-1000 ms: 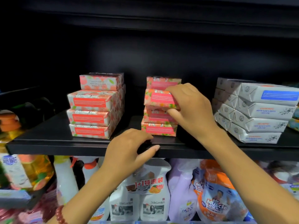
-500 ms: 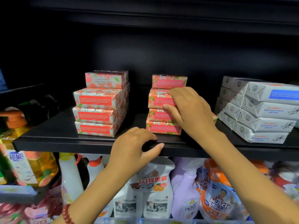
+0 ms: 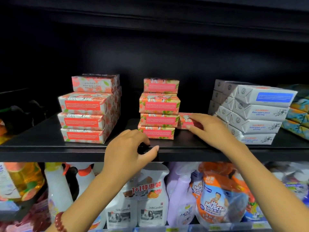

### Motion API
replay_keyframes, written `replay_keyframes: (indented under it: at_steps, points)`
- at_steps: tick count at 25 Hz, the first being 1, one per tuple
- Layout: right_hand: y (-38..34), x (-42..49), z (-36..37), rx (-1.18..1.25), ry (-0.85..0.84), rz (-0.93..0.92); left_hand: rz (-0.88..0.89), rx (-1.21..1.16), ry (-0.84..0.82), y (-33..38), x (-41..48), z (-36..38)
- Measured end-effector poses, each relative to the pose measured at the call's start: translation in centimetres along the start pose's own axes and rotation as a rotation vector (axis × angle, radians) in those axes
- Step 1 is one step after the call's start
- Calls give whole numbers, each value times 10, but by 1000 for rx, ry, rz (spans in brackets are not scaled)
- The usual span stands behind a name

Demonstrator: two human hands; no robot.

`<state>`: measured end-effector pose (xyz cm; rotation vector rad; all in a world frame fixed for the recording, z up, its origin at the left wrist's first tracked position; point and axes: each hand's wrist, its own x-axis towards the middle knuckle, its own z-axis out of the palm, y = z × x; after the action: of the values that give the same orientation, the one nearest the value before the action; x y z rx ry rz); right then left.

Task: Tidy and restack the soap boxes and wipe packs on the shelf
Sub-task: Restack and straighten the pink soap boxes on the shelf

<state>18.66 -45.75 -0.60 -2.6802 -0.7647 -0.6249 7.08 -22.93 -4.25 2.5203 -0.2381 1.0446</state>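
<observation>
Soap box (image 3: pixel 184 120) in pink paper is held by our right hand (image 3: pixel 212 129), a little right of the centre of the frame. The fingers curl over the top of the box and the thumb presses its front face. This box is just beside the right side of the middle stack (image 3: pixel 159 109), which is four pink boxes high. We cannot tell if it rests on the shelf (image 3: pixel 50 148) or is lifted a little.

Our left hand (image 3: pixel 127 151), at lower centre, holds the front edge of the black shelf, with curled fingers on top and the thumb along the front lip. On that wrist we see a red bead bracelet (image 3: pixel 59 221).

Further left stands the left stack (image 3: pixel 90 109), also four pink boxes, with the top one smaller and its print upside down. At the right are white soap boxes (image 3: pixel 254 111), piled four high. Patterned packs (image 3: pixel 299 113) lie at the right edge. Below the shelf we see white spray bottles (image 3: pixel 150 206) and an orange pouch (image 3: pixel 217 198).
</observation>
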Motion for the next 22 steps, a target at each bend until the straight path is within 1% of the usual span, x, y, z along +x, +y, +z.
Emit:
replay_keyframes:
  at_steps: [4, 6, 8, 10, 12, 14, 18, 20, 22]
  points:
    - [-1, -3, -11, 9, 68, -19, 22, -18, -1, -2, 3, 1]
    - [-1, -4, -14, 9, 26, -20, 12, -26, 7, -2, 1, 1]
    - [0, -4, -14, -17, -65, -7, 8, -29, 11, -2, 0, 2]
    - [0, -6, -11, -14, -64, 5, 8, -31, 16, -2, 0, 2]
    - [-2, -12, -9, -8, 23, 24, 11, -23, 23, -3, 0, 3]
    - [-5, -21, -5, 5, 162, 32, 13, -14, 29, -3, 0, 4]
    - [-16, -29, -16, 186, 478, 75, 13, -4, 34, -3, 0, 4]
    - [-23, -25, -29, 221, 578, 82, 19, 0, 37, -3, 0, 5]
    - [-34, -16, -45, 258, 632, 38, 24, -1, 41, -4, 0, 5]
